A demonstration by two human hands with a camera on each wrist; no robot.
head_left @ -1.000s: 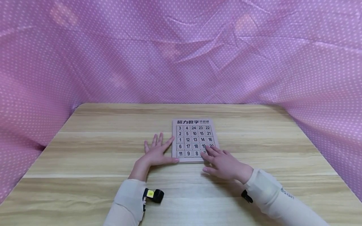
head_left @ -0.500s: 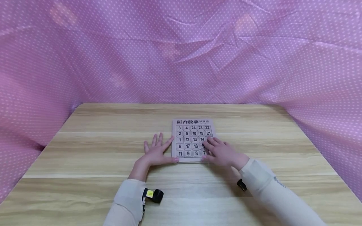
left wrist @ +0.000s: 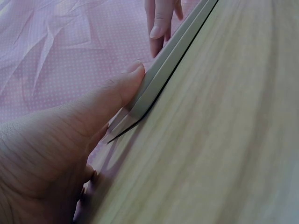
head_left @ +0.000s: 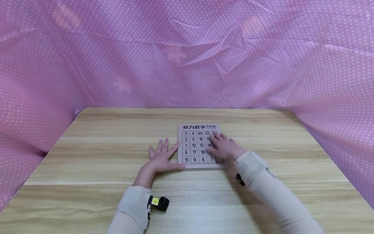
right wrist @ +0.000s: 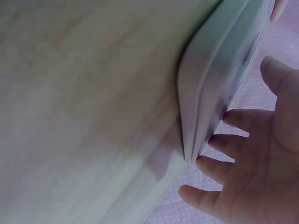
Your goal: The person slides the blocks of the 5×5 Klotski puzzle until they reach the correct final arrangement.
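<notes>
A square number sliding puzzle (head_left: 194, 127) lies flat on the wooden table, its numbered tiles in rows under a printed heading. My left hand (head_left: 160, 162) is spread beside it. Its thumb (left wrist: 126, 84) rests at the near left corner, and the index fingertip touches the left edge. Across the right-hand columns reaches my right hand (head_left: 226, 148), fingers extended, fingertips over tiles near the upper right. Those fingers cover several numbers. At the lower right, the cell beside tile 7 (head_left: 211, 159) looks dark with no number showing. In the right wrist view the fingertips meet the puzzle's edge (right wrist: 205, 79).
The wood-grain table (head_left: 117, 123) surrounds the puzzle on all sides. A pink dotted cloth (head_left: 187, 58) hangs behind the table and at both sides. A black camera (head_left: 163, 203) is strapped at the left wrist, and another (head_left: 240, 179) at the right.
My right hand has slid away from the body along the puzzle's right side, from the lower rows toward the top. The near right corner has come into sight. My left hand stays put.
</notes>
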